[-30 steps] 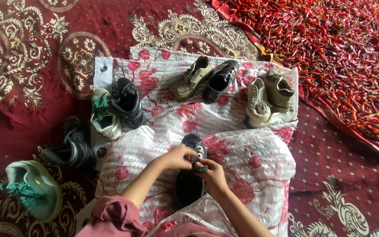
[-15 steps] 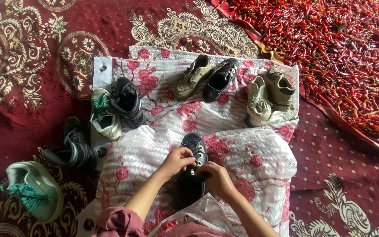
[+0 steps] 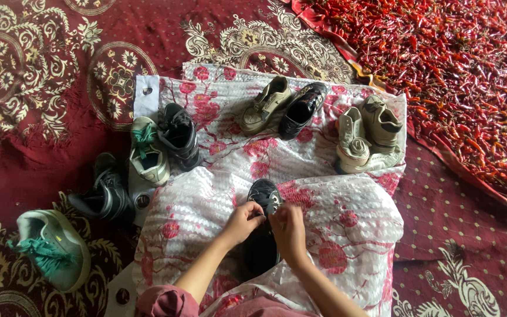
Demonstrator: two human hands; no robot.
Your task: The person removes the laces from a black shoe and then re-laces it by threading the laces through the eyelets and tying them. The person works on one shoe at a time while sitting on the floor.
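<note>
Both hands on small black lace-up shoe (image 3: pixel 263 226), near edge of white plastic sheet w/ red flowers (image 3: pixel 347 235). Left hand (image 3: pixel 243 221) & right hand (image 3: pixel 289 230) grip pinched at laces.

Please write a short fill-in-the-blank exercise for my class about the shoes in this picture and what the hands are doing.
1. Both hands, left hand and right hand, touch one ____ shoe.
2. That shoe lies on a white sheet printed with ____ flowers.
3. The sneaker at lower left has ____ laces.
4. The carpet beneath is dark ____.

Missing words: black; pink; green; red
</note>
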